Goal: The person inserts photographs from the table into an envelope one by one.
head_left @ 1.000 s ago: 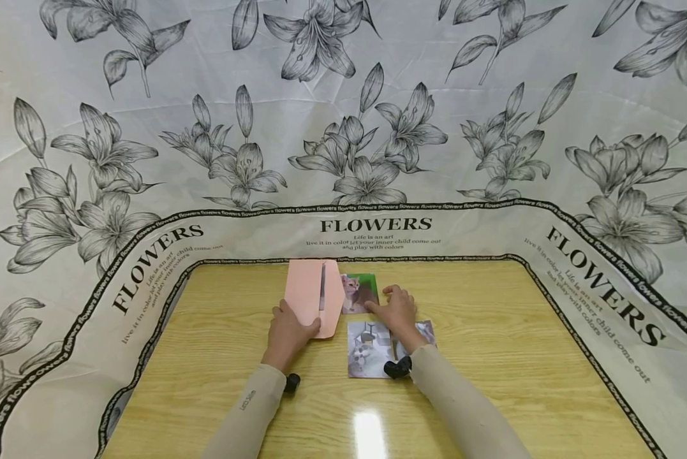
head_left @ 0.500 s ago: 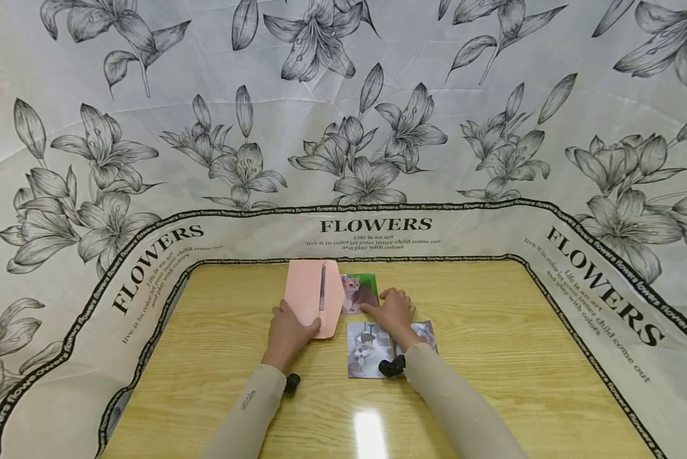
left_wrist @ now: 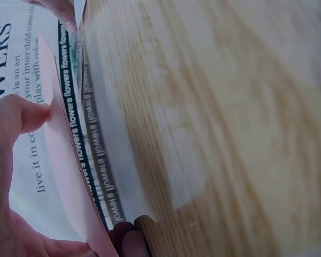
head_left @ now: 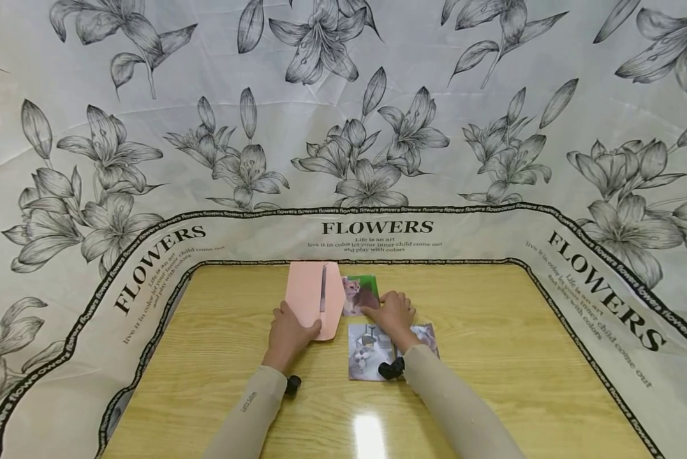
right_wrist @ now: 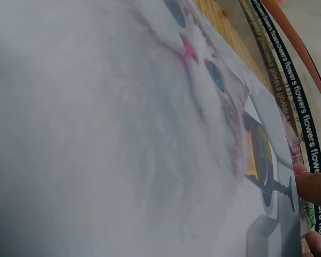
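My left hand [head_left: 288, 336] pinches the pink envelope [head_left: 314, 298]; my right hand [head_left: 396, 313] presses flat, fingers on the cat photo [head_left: 361, 294] beside it.

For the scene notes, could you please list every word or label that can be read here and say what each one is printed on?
"FLOWERS": large print on the flowered cloth around the table, at left, middle and right.
"Life is an art": small line under it.
"live it in color let your inner child come out": next line, barely readable.
"and play with colors": last line, faint.
"flowers flowers...": repeated along the cloth's black border.
Sleeve print: too small to read.
Pink envelope and cat photos: none.
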A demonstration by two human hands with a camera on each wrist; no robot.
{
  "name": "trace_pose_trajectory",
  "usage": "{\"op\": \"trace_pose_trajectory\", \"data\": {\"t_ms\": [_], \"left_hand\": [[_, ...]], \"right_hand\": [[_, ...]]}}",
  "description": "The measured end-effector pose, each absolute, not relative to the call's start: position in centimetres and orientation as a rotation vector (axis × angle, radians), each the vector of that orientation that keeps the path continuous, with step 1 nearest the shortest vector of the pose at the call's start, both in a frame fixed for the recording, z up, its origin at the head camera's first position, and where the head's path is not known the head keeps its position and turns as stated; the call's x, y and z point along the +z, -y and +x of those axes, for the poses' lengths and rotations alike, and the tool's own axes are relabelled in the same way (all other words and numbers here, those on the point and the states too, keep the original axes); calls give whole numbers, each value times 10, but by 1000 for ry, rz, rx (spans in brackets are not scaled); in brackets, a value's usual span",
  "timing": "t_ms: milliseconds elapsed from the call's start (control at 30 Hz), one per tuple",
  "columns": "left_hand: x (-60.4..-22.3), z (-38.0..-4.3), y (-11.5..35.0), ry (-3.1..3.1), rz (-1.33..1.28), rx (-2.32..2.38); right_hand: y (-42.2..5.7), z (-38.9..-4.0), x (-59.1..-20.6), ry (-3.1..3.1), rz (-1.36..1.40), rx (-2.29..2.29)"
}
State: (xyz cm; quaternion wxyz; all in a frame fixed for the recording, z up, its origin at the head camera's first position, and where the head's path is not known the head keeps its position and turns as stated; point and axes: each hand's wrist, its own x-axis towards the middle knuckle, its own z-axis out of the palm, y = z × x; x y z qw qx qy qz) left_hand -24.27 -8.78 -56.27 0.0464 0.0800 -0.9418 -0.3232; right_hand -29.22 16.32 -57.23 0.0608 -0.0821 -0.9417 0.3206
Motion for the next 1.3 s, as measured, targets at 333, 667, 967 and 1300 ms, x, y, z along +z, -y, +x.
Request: {"op": "trace_pose_trajectory", "data": {"t_ms": [333, 667, 967, 1300], "left_hand": [[-562, -242, 87, 2876, 253, -1000], [-562, -244, 88, 2869, 226, -985], [-563, -243, 88, 2872, 238, -998], [-561, -245, 87, 2886, 256, -995]], "right_hand": [[-159, -291, -576, 2778, -194, 1048], [-163, -291, -564, 2835, -202, 1069], [-173, -295, -556, 2842, -186, 1308], [-177, -296, -554, 2726, -200, 1654]]}}
